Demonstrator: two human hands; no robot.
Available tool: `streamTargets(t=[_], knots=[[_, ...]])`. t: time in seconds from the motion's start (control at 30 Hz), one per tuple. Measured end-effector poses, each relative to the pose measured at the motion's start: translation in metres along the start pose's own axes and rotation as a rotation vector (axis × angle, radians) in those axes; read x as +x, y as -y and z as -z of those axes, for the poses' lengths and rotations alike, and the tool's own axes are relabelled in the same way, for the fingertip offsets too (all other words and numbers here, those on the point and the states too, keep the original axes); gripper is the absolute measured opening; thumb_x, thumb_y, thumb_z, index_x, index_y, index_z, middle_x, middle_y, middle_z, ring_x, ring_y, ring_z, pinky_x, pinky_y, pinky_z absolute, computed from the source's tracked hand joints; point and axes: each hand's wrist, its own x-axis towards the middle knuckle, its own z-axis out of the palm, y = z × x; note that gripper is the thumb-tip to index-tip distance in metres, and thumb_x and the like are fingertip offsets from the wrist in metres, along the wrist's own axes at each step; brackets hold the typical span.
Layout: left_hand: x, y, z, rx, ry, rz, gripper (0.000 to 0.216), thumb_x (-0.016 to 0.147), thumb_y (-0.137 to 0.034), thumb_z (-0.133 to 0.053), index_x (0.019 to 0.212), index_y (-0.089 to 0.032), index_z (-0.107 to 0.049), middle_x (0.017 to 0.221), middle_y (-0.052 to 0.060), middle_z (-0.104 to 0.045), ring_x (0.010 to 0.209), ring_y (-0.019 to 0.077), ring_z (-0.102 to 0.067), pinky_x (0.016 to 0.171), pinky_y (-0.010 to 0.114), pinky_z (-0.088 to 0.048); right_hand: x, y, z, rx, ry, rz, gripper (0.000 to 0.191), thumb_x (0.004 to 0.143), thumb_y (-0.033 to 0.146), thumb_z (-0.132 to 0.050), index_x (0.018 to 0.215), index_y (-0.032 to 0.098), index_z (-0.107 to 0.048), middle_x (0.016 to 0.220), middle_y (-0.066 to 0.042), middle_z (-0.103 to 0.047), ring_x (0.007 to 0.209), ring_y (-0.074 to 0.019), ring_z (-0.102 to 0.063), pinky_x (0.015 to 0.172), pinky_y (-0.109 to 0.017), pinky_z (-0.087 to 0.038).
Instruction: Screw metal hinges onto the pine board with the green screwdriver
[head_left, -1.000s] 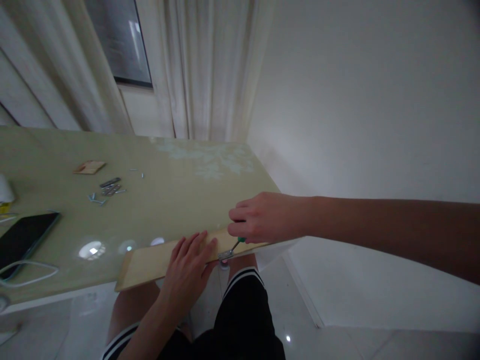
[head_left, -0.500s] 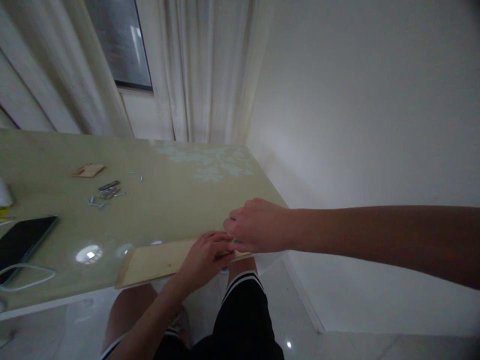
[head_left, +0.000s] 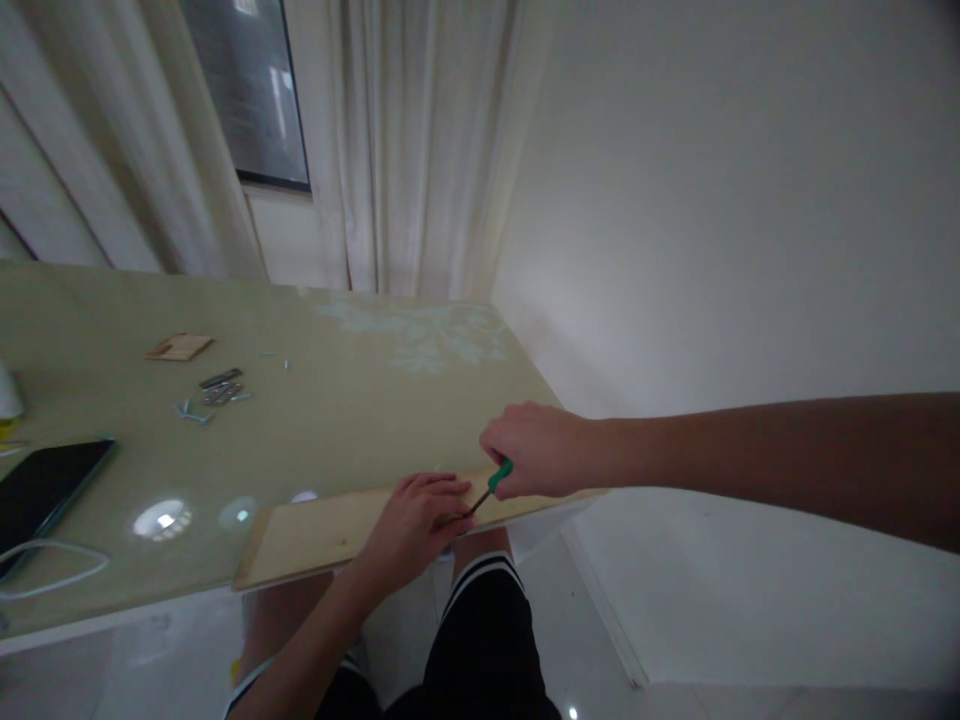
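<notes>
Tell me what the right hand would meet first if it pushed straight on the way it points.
Probably the wooden board, just beside the left hand: the screwdriver in the right hand slants down at it. Depth unclear.

No text, label, brand, number or sign can be read on anything in view; the phone (head_left: 45, 488) screen on the table (head_left: 337, 400) is dark and blank.

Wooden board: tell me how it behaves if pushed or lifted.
The wooden board looks thin, flat and straight: probably stiff and light. On the glossy table it may slide; the left hand rests on it. At the edge, it could tip off.
</notes>
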Motion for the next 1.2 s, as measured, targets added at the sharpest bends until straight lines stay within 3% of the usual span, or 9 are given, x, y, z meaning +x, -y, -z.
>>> streamTargets(t=[0.07, 0.23, 0.43, 0.5, 0.63, 0.83, 0.97, 1.07, 1.2], knots=[[0.0, 0.0, 0.0, 0.002, -0.007, -0.012, 0.011, 0.098, -0.028, -0.074, 0.102, -0.032, -0.083, 0.125, 0.0, -0.08, 0.124, 0.0248, -0.07, 0.108, 0.042, -0.05, 0.0, 0.001, 0.002, -0.023, -0.001, 0.018, 0.031, 0.093, 0.047, -0.075, 0.097, 0.016, -0.075, 0.084, -0.01, -0.076, 0.073, -0.0241, -0.072, 0.049, -0.028, -0.029], [0.0, 0.001, 0.001, 0.007, -0.009, -0.028, 0.014, 0.096, -0.024, -0.075, 0.097, -0.036, -0.084, 0.116, -0.003, -0.082, 0.121, 0.0235, -0.071, 0.107, 0.041, -0.052, -0.007, -0.002, 0.006, -0.272, -0.17, 0.672, 0.028, 0.109, 0.02, -0.047, 0.099, 0.019, -0.074, 0.09, -0.006, -0.078, 0.072, -0.0169, -0.071, 0.051, -0.029, -0.029], [-0.002, 0.007, -0.002, 0.041, -0.008, -0.061, 0.017, 0.099, -0.029, -0.072, 0.11, -0.036, -0.083, 0.129, 0.0, -0.078, 0.128, 0.0258, -0.068, 0.107, 0.043, -0.052, -0.008, 0.005, -0.001, -0.067, 0.005, -0.002, 0.015, 0.093, 0.031, -0.073, 0.097, 0.016, -0.075, 0.081, -0.011, -0.077, 0.069, -0.0232, -0.071, 0.053, -0.029, -0.037], [-0.002, 0.006, -0.002, 0.045, -0.012, -0.054, 0.016, 0.099, -0.028, -0.072, 0.109, -0.035, -0.083, 0.128, 0.0, -0.079, 0.126, 0.0261, -0.068, 0.107, 0.044, -0.052, -0.011, 0.009, 0.001, -0.079, -0.027, 0.095, 0.013, 0.096, 0.029, -0.069, 0.097, 0.017, -0.075, 0.082, -0.01, -0.077, 0.071, -0.0231, -0.072, 0.055, -0.029, -0.038], [-0.002, 0.0, 0.001, 0.036, 0.0, -0.016, 0.019, 0.098, -0.022, -0.072, 0.105, -0.036, -0.083, 0.125, 0.0, -0.08, 0.126, 0.027, -0.068, 0.107, 0.046, -0.05, -0.016, 0.013, 0.006, -0.223, -0.122, 0.648, 0.026, 0.106, 0.024, -0.052, 0.093, 0.02, -0.074, 0.085, -0.007, -0.077, 0.072, -0.0195, -0.071, 0.057, -0.03, -0.04], [-0.001, -0.001, 0.002, 0.071, 0.035, -0.04, 0.018, 0.092, -0.031, -0.081, 0.11, -0.035, -0.081, 0.123, -0.001, -0.08, 0.13, 0.0297, -0.066, 0.108, 0.046, -0.049, -0.009, 0.013, 0.005, -0.006, -0.023, -0.001, 0.023, 0.1, 0.037, -0.067, 0.096, 0.015, -0.074, 0.082, -0.011, -0.077, 0.074, -0.0233, -0.073, 0.056, -0.029, -0.039], [-0.002, -0.002, 0.003, 0.073, 0.032, -0.042, 0.014, 0.098, -0.025, -0.071, 0.103, -0.034, -0.082, 0.115, -0.001, -0.082, 0.125, 0.0272, -0.068, 0.107, 0.044, -0.049, -0.009, 0.011, 0.009, -0.106, -0.042, 0.323, 0.027, 0.099, 0.033, -0.071, 0.122, 0.019, -0.069, 0.098, -0.009, -0.077, 0.078, -0.0212, -0.072, 0.056, -0.029, -0.039], [-0.003, -0.002, 0.003, 0.064, 0.025, -0.031, 0.016, 0.098, -0.022, -0.072, 0.1, -0.034, -0.082, 0.111, 0.0, -0.082, 0.125, 0.0281, -0.068, 0.106, 0.046, -0.049, -0.006, 0.008, 0.012, -0.241, -0.043, 0.58, 0.02, 0.107, 0.021, -0.053, 0.114, 0.023, -0.072, 0.096, -0.007, -0.077, 0.079, -0.0193, -0.071, 0.059, -0.029, -0.039], [-0.002, -0.001, 0.002, 0.053, 0.029, -0.05, 0.015, 0.103, -0.028, -0.067, 0.106, -0.032, -0.081, 0.123, -0.001, -0.08, 0.129, 0.0273, -0.065, 0.109, 0.045, -0.047, 0.005, 0.001, 0.01, 0.021, 0.089, 0.108, 0.019, 0.095, 0.033, -0.073, 0.104, 0.016, -0.074, 0.087, -0.009, -0.077, 0.075, -0.0205, -0.07, 0.058, -0.027, -0.038]])
